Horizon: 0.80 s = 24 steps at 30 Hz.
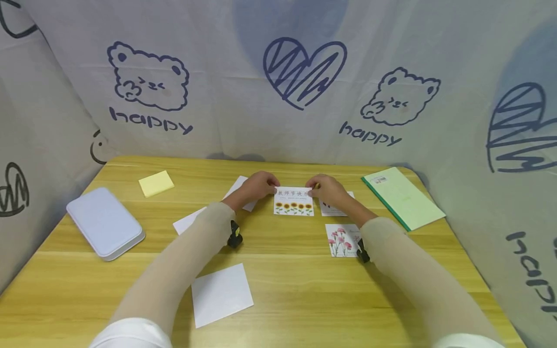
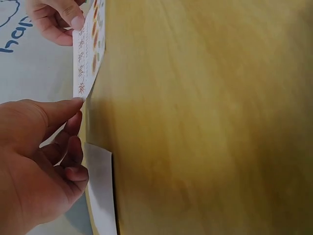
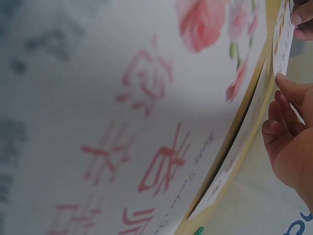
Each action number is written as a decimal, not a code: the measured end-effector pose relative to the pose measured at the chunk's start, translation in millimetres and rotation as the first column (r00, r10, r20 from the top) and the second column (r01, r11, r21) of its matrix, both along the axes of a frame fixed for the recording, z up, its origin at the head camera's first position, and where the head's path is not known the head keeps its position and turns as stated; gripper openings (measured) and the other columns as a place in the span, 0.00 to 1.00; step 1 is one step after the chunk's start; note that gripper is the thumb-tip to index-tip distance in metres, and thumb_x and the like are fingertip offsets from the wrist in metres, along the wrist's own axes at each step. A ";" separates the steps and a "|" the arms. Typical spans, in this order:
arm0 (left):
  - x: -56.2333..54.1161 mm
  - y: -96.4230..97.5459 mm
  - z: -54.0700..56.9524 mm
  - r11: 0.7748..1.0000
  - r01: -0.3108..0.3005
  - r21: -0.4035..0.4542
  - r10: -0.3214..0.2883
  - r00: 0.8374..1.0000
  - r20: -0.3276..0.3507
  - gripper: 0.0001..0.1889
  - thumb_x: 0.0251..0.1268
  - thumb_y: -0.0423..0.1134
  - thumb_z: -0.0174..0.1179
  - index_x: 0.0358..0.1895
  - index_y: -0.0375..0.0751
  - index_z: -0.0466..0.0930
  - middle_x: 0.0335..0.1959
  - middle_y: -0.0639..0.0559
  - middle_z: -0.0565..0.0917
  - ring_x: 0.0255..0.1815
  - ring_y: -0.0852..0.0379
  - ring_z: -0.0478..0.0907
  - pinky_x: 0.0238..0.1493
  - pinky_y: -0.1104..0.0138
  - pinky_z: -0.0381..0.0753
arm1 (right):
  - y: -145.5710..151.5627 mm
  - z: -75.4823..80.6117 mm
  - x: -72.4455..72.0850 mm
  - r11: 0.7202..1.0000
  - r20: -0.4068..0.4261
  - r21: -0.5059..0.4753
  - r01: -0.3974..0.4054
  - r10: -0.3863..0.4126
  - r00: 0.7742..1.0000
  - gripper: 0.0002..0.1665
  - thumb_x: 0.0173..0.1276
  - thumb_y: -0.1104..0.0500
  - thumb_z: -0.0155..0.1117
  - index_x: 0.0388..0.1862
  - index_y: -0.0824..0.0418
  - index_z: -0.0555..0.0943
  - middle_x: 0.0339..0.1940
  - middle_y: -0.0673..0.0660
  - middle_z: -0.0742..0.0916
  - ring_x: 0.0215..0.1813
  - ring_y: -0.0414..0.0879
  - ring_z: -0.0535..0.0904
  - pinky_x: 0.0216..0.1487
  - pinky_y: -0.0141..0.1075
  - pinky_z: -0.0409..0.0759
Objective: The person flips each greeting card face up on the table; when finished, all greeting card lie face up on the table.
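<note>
Both hands pinch the upper corners of a sunflower greeting card [image 1: 293, 208], printed side toward me, near the back of the table. My left hand [image 1: 259, 185] has thumb and fingers at its left corner; in the left wrist view that hand [image 2: 44, 152] pinches the card's [image 2: 85, 63] end. My right hand [image 1: 328, 191] grips the right corner, seen also in the right wrist view, where the hand [image 3: 293, 127] pinches the card edge. Partly hidden under the right arm lie a card with pink carnations [image 1: 341, 240] and another printed card [image 1: 332, 210].
Blank white cards lie at left, one in front [image 1: 222, 295], others partly behind the left arm [image 1: 188, 221]. A white tin box [image 1: 104, 222] and yellow sticky notes [image 1: 156, 183] sit on the left. A green notebook [image 1: 402, 198] is at right; a printed curtain [image 1: 226, 77] hangs behind.
</note>
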<state>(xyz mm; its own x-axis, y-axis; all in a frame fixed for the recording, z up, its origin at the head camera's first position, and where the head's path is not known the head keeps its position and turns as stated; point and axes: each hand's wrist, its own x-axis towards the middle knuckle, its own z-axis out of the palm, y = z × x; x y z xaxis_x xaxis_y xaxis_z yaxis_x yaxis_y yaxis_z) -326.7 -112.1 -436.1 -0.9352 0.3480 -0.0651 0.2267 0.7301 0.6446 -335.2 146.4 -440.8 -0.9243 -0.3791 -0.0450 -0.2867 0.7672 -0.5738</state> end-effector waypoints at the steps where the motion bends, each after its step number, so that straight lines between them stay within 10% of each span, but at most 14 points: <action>1: -0.4 0.6 -0.8 1.000 0.001 -0.016 -0.001 1.000 0.002 0.13 0.74 0.38 0.59 0.56 0.42 0.83 0.54 0.47 0.84 0.52 0.52 0.79 0.54 0.58 0.77 | -0.3 -0.7 -0.6 1.000 0.000 0.009 0.001 -0.001 1.000 0.12 0.75 0.56 0.63 0.54 0.56 0.83 0.50 0.53 0.84 0.45 0.50 0.78 0.44 0.41 0.78; 11: -2.9 1.3 -2.7 0.999 0.028 -0.043 -0.027 1.000 0.013 0.13 0.74 0.38 0.59 0.57 0.42 0.83 0.55 0.47 0.84 0.55 0.51 0.79 0.58 0.57 0.77 | 0.1 -3.3 -2.0 0.994 -0.058 0.105 -0.007 0.013 0.998 0.11 0.74 0.54 0.64 0.52 0.53 0.83 0.53 0.52 0.83 0.52 0.50 0.79 0.57 0.47 0.77; 24: -13.0 -56.2 11.2 0.999 -0.011 0.034 0.013 0.998 -0.062 0.15 0.71 0.35 0.60 0.57 0.35 0.81 0.54 0.39 0.83 0.56 0.44 0.77 0.57 0.53 0.75 | -42.3 7.6 0.1 0.986 -0.056 -0.160 -0.056 0.047 0.997 0.20 0.75 0.55 0.63 0.63 0.59 0.80 0.49 0.54 0.84 0.45 0.48 0.79 0.41 0.40 0.78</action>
<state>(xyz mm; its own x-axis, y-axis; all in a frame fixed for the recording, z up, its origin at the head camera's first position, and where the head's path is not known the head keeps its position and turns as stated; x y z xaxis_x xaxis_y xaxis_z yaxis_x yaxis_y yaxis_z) -339.6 -168.3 -424.9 -0.9411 0.3380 0.0044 0.2584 0.7112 0.6538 -335.1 104.1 -433.2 -0.9029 -0.4245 0.0679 -0.3559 0.6495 -0.6719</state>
